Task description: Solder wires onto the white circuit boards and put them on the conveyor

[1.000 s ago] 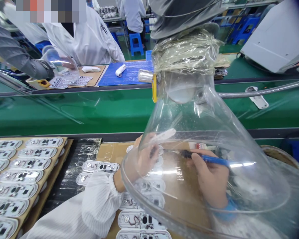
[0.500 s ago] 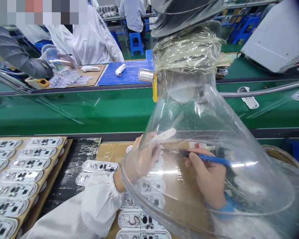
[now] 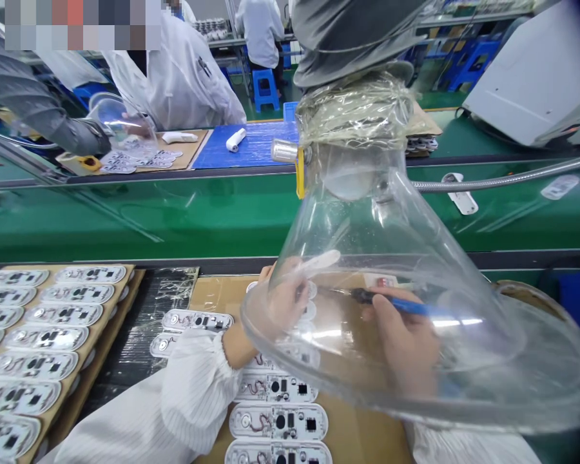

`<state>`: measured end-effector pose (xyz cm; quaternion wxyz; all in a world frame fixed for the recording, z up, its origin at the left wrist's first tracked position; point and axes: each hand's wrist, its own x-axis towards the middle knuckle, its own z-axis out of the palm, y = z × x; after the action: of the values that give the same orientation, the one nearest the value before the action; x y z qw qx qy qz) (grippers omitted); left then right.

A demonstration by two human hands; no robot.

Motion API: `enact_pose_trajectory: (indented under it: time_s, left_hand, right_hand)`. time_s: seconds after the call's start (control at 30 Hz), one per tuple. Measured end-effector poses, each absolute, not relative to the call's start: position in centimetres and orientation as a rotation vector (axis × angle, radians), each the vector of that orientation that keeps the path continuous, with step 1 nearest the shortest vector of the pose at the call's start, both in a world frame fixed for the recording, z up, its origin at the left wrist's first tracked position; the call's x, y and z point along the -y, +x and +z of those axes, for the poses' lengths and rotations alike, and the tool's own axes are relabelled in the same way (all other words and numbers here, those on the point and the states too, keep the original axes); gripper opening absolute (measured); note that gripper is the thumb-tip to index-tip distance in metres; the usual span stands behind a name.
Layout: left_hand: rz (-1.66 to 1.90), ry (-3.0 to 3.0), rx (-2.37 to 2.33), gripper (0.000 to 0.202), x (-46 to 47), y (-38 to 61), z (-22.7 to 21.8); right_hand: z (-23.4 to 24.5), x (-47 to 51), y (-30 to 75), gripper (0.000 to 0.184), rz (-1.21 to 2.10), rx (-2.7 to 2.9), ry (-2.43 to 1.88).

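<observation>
Through a clear fume hood (image 3: 367,245) I see both my hands. My left hand (image 3: 287,299) is closed, and a slim white piece with a rounded end (image 3: 321,261) sticks out from its fingers. What its fingertips touch is blurred by the plastic. My right hand (image 3: 406,341) grips the blue handle of a soldering iron (image 3: 401,304), whose thin tip points left toward my left fingers. Under and below my left hand runs a column of white oval casings with circuit boards (image 3: 279,422), lying on cardboard (image 3: 362,432). Two more casings (image 3: 198,320) lie beside my left wrist.
Stacked cardboard sheets (image 3: 118,309) at left carry rows of similar casings (image 3: 41,365). A green ledge (image 3: 198,219) crosses behind. Beyond it a co-worker in a white coat (image 3: 188,84) sits near another hood. A metal flexible hose (image 3: 502,183) runs right.
The view has shifted slightly, and the hood's rim now appears lower and wider over my right hand. Both hands keep nearly the same place and grip.
</observation>
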<state>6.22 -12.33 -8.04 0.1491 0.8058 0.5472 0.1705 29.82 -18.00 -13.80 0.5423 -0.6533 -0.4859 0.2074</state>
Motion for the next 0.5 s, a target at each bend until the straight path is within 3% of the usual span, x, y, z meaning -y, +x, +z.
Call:
enact_pose_trajectory:
  time_s: [0.13,0.37,0.5]
  left_hand:
    - [0.469,2.241,-1.540,0.024,12.3,6.0,-7.1]
    - [0.607,2.141,-1.595,0.014,9.7,5.2,-9.9]
    - [0.817,2.045,-1.826,0.010,4.4,1.9,-7.4]
  right_hand:
    - [-13.1,17.8,29.4,0.029,0.497,1.115,-1.443]
    - [-11.4,18.0,28.7,0.019,0.435,0.959,-1.297]
    - [-11.7,17.9,28.9,0.022,0.448,0.949,-1.248]
